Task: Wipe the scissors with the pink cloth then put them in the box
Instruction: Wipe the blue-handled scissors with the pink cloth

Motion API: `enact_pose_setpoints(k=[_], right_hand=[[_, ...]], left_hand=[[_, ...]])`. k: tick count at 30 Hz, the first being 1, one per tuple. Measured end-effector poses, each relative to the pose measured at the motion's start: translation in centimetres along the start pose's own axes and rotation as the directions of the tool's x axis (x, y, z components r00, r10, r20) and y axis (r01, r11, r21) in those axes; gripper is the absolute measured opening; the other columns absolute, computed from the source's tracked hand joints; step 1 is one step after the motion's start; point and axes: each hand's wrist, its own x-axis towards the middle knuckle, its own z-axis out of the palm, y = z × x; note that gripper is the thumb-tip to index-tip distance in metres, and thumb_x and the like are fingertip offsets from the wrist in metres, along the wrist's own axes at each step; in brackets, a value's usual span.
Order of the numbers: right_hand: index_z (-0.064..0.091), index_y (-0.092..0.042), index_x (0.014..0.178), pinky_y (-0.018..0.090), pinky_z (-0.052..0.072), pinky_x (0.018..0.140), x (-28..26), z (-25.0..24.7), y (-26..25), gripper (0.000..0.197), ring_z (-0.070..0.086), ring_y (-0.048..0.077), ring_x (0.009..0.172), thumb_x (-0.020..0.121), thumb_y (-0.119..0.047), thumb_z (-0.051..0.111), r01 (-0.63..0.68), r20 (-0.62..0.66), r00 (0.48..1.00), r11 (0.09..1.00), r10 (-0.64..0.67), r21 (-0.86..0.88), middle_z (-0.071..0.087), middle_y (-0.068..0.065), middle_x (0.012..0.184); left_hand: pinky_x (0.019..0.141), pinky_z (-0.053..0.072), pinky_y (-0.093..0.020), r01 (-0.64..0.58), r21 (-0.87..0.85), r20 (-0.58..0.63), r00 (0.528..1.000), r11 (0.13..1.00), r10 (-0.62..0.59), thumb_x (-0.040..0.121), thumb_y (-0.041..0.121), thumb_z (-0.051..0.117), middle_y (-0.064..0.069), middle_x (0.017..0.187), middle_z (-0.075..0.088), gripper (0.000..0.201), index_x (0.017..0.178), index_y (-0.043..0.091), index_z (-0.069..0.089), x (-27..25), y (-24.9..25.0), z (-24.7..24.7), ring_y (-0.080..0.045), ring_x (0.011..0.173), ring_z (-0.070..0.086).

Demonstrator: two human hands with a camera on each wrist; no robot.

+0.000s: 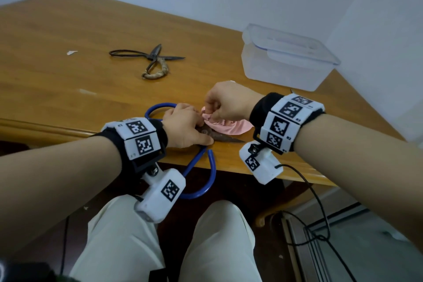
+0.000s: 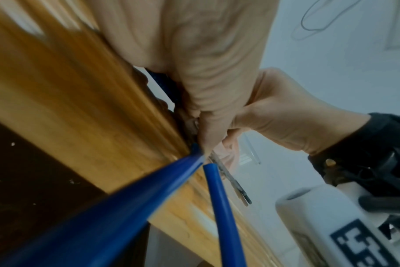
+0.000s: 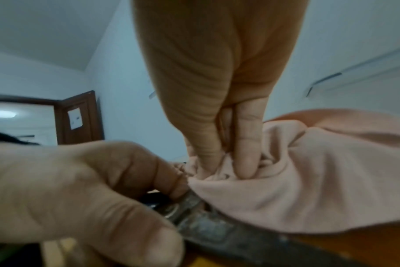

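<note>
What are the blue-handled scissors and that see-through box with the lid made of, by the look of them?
Blue-handled scissors: dull grey, speckled blades, apparently tarnished steel; the smooth glossy blue loops look like plastic or a rubbery coating. See-through box: cloudy translucent walls and a clear clip-on lid, most likely plastic.

- scissors [image 1: 207, 160]: bright blue handles, dull rust-speckled grey blades
- cloth [image 1: 229, 127]: plain pale pink
- counter [image 1: 68, 30]: honey-orange wood with streaky grain
- second scissors [image 1: 148, 58]: dark blackish metal, one handle wrapped in tan
- box [image 1: 286, 57]: clear, frosty, with a blue-tinged rim
- wristbands [image 1: 289, 119]: white blocks with black square codes on black straps
</note>
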Motion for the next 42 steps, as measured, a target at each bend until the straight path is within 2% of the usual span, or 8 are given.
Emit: enact_pose_setpoints(k=[5,9,12,16,21,27,36,42], right_hand=[[0.069,-0.01,0.094,0.023,0.046,0.06,-0.3,0.3,-0.6,0.01,0.059,0.015,0.073,0.087,-0.016,0.065,0.005,-0.007,1.0,1.0,-0.006,-0.025,0.066,0.001,0.086],[0.067,-0.012,0.089,0.021,0.049,0.059,-1.0,0.6,-0.9,0.005,0.054,0.004,0.059,0.086,-0.016,0.067,0.041,0.027,0.999,0.997,-0.043,0.058,0.059,-0.005,0.072],[0.067,-0.009,0.092,0.027,0.052,0.062,-0.5,0.3,-0.4,0.009,0.063,0.014,0.068,0.087,-0.016,0.066,-0.001,0.006,1.0,0.999,0.001,0.05,0.065,0.0,0.08],[0.067,-0.009,0.091,0.024,0.038,0.055,-0.2,-0.1,0.1,0.008,0.055,0.018,0.076,0.088,-0.015,0.063,-0.043,-0.066,0.997,0.997,0.039,-0.059,0.055,-0.003,0.075],[0.072,-0.009,0.094,0.031,0.055,0.074,-1.3,0.4,-0.6,0.015,0.065,0.017,0.082,0.086,-0.02,0.068,0.045,0.053,0.997,0.995,-0.05,0.087,0.07,0.004,0.088],[0.067,-0.003,0.089,0.025,0.047,0.062,0.1,-0.1,0.2,0.016,0.062,0.024,0.079,0.089,-0.019,0.063,-0.043,-0.062,0.997,0.998,0.039,-0.052,0.066,0.004,0.08],[0.066,-0.011,0.088,0.017,0.047,0.055,-0.4,0.1,0.3,0.009,0.053,0.0,0.057,0.081,-0.013,0.073,0.029,0.007,1.0,0.991,-0.03,0.129,0.059,-0.005,0.076],[0.067,-0.009,0.099,0.019,0.043,0.061,0.4,-0.7,2.4,0.013,0.058,0.016,0.079,0.086,-0.008,0.065,-0.063,-0.084,0.995,0.998,0.061,-0.025,0.059,-0.001,0.089]], left_hand=[[0.107,0.02,-0.038,-0.016,-0.024,-0.016,1.0,1.0,0.015,0.083,0.049,0.065,0.001,0.119,0.044,0.042,0.104,0.013,0.063,-0.2,-0.2,0.1,-0.022,0.134,0.024],[0.11,0.016,-0.038,-0.009,-0.031,-0.025,1.0,0.999,0.008,0.083,0.049,0.065,0.002,0.127,0.043,0.041,0.105,0.014,0.062,-0.4,-0.1,0.2,-0.02,0.138,0.018],[0.107,0.019,-0.038,-0.002,0.0,-0.037,0.999,1.0,0.002,0.083,0.05,0.064,0.001,0.128,0.044,0.043,0.107,0.015,0.063,-0.3,-0.1,0.4,-0.021,0.136,0.022],[0.108,0.018,-0.038,-0.008,-0.001,-0.025,1.0,1.0,0.008,0.084,0.051,0.063,0.0,0.13,0.044,0.047,0.113,0.015,0.062,-0.2,-0.2,0.4,-0.022,0.135,0.021],[0.11,0.015,-0.037,-0.009,-0.035,-0.034,0.999,0.999,0.008,0.084,0.048,0.065,0.001,0.133,0.044,0.044,0.111,0.014,0.064,-0.4,-0.1,0.3,-0.02,0.138,0.018],[0.11,0.017,-0.037,-0.005,0.007,-0.018,1.0,1.0,0.005,0.085,0.05,0.062,0.0,0.136,0.042,0.051,0.121,0.015,0.06,-0.3,-0.2,0.3,-0.021,0.138,0.02],[0.108,0.017,-0.036,-0.012,-0.003,-0.02,1.0,1.0,0.012,0.084,0.049,0.063,0.0,0.132,0.043,0.044,0.113,0.015,0.062,-0.2,-0.1,0.4,-0.021,0.137,0.02],[0.112,0.014,-0.039,-0.02,-0.006,0.012,1.0,1.0,0.02,0.085,0.05,0.062,0.003,0.135,0.042,0.048,0.119,0.017,0.059,-0.1,-0.3,0.3,-0.02,0.138,0.018]])
